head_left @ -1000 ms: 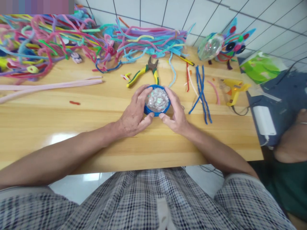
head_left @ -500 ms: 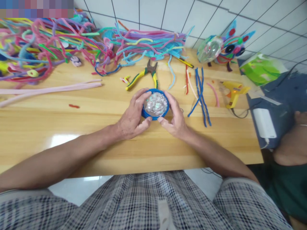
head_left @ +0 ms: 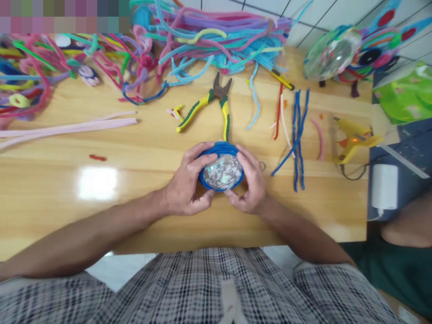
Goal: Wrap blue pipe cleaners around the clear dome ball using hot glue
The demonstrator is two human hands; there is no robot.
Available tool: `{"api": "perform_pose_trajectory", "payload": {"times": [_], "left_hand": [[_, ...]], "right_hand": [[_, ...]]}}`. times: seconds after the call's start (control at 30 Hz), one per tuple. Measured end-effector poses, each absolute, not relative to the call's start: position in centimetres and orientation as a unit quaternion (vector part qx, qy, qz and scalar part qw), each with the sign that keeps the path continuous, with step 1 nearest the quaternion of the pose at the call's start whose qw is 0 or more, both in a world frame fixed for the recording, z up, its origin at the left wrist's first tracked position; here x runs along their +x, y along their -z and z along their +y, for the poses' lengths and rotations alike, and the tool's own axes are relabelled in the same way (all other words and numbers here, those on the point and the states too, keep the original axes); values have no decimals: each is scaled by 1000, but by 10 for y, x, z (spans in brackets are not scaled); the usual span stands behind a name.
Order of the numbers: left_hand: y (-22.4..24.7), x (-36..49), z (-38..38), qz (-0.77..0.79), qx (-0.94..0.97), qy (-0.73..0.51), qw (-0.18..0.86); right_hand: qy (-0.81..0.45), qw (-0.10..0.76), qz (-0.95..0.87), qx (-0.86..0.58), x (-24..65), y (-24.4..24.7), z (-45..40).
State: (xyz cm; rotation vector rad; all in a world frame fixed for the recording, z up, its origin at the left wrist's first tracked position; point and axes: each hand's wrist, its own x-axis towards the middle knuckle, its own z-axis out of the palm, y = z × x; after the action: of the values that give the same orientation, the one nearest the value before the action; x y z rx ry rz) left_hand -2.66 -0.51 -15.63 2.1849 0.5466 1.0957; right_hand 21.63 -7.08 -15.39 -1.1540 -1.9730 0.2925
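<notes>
- Blue windings (head_left: 224, 147), stacked in several turns, ring the round piece (head_left: 223, 172); its middle is clear and glossy, silvery underneath, with mint-green glints.
- We hold it from both sides: our left hand (head_left: 185, 182) is clamped on its left edge, our right hand (head_left: 254, 182) on its right.
- Our fingers curl over the far part of the rim and our thumbs press the near edge, their tips close but apart.
- The piece sits in the middle of our grip, over the wooden table (head_left: 141, 157); whether its underside touches the wood, we cannot tell.
- Just beyond our grip lie the pliers (head_left: 220, 93), spread wide, one handle end right by the far rim.
- Right of our grip are crossed blue strips (head_left: 296, 140), and farther right a yellow glue gun (head_left: 354, 141).
- Half a second ago the ring looks narrow and nearly round; now the piece is tipped, with a broad band of windings showing on its far side and the clear middle more oval.
- Our two-sided hold stays the same.
</notes>
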Motion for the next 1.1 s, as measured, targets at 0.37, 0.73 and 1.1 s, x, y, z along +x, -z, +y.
{"api": "perform_pose_trajectory", "payload": {"times": [0.37, 0.73, 1.1], "left_hand": [[157, -32, -2, 235, 716, -469, 461], [153, -24, 10, 264, 639, -468, 550], [153, -29, 25, 270, 649, -330, 631]], "right_hand": [[-48, 407, -818, -405, 217, 154, -65], [-55, 364, -842, -395, 224, 156, -59], [-56, 343, -855, -385, 226, 155, -57]]}}
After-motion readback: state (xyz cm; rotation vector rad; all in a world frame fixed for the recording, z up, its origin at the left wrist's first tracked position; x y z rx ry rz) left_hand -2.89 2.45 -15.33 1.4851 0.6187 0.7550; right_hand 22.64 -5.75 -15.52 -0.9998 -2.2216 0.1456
